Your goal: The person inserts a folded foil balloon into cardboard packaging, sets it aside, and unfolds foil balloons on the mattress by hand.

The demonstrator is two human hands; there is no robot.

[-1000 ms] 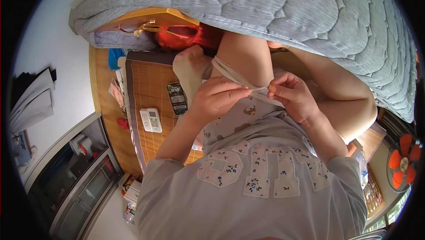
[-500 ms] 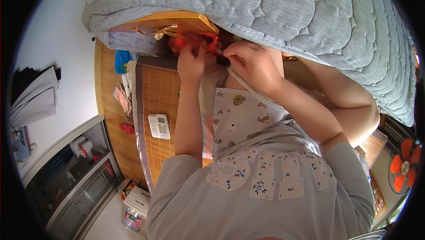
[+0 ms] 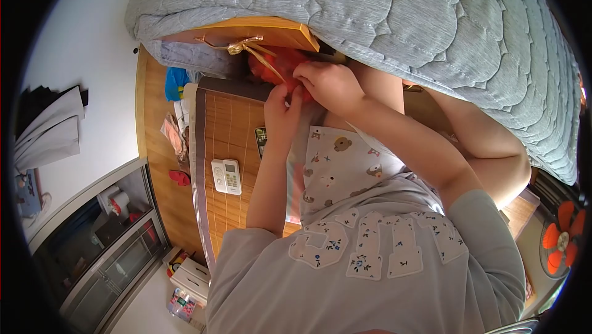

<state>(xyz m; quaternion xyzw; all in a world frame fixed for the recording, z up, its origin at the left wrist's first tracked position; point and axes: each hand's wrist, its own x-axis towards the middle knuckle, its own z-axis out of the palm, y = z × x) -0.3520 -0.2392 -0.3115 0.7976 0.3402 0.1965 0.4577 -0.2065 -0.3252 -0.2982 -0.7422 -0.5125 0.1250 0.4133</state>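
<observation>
A red, thin, crumpled bag-like thing (image 3: 264, 70) sits under the edge of the quilt, beside a wooden panel (image 3: 271, 27) with a gold handle (image 3: 237, 46). Narrow gold strips (image 3: 270, 69) run from near the handle down toward my fingers. My left hand (image 3: 282, 114) pinches at the lower edge of the red thing, thumb and fingertips close together. Close by on the right, my right hand (image 3: 333, 85) is closed with its fingertips on the red thing. What exactly lies between the fingertips is too small to make out.
A grey quilted cover (image 3: 407, 32) hangs over the top. On the brown mat (image 3: 225, 115) lie a white remote control (image 3: 226, 177) and a dark phone-like object (image 3: 261, 141). A blue bag (image 3: 176, 84) lies at left; an orange-bladed fan (image 3: 563, 241) stands at right.
My left hand has moved right and down, nearer my right hand, which has shifted left onto the red thing. Gold strips now stretch toward my fingers. The whole view has shifted slightly.
</observation>
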